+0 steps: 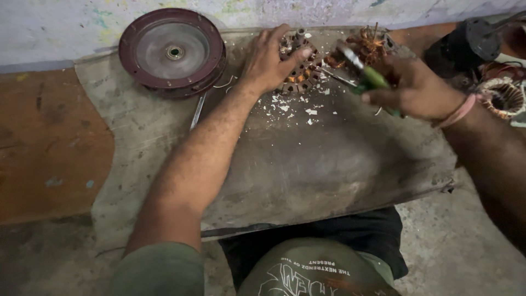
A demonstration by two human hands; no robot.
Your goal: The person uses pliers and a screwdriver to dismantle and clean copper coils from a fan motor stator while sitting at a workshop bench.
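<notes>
Left hand [269, 61] pressing down on the stator core [298, 68], palm and spread fingers draped over its near-left rim, thumb reaching across the top toward the centre shaft. Stator lying flat on the grey metal sheet [307, 164], at the sheet's far edge, just right of the round maroon motor cover [173, 52].

Right hand [417, 90] hovering right of the stator, grip closed around a green-handled tool [372, 79], metal tip angling toward the stator's right side. Exact tip contact blurred; cannot tell whether touching.

Tangle of stripped copper wire [370, 46] sitting just behind and right of the stator. White flakes [298, 107], probably slot insulation, scattered on the sheet directly in front of the stator. Thin metal rod [198, 111] lying left of the stator, below the motor cover. Second wound coil [501, 96] and a dark motor body [463, 46] well right of the stator, past the right wrist.

Handling judgement: stator looking like stacked steel laminations, so likely heavy for its size, rigid, unlikely to deform. Slotted outer teeth giving good purchase but probably sharp-edged. Best hold seeming to be flat palm pressure from above plus fingers hooked over the rim, as now, to stop rotation under prying. Shaft likely smooth, poorer for holding. Any remaining copper soft and easily nicked.
</notes>
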